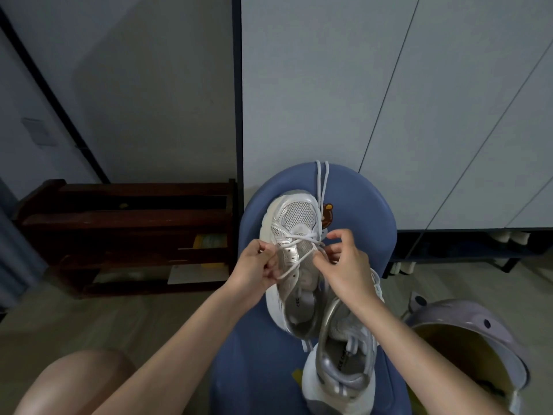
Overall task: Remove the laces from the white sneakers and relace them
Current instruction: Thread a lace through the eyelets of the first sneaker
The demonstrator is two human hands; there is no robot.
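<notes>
Sneaker (294, 235), mesh toe, on blue stool (368, 205); both hands' grip pinching flat white lace (294, 266).

Can't see the middle of the near sneaker (344, 363), right forearm sits across it, and the toe end is tucked under the right hand (347, 271). Far sneaker (296, 217) has its eyelet rows partly covered by both hands, left hand (257, 268) hiding the lace end it pinches. Spare lace (323, 181) runs off behind the blue stool (365, 199) rim, ends out of sight. Small print on the insoles too tiny to read properly. Purple bin (466, 324) cut off at the bottom right. Stuff on the dark wooden rack (125, 223) too dim and blurry to make out. Bare knee (77, 381) chopped by the bottom edge.
</notes>
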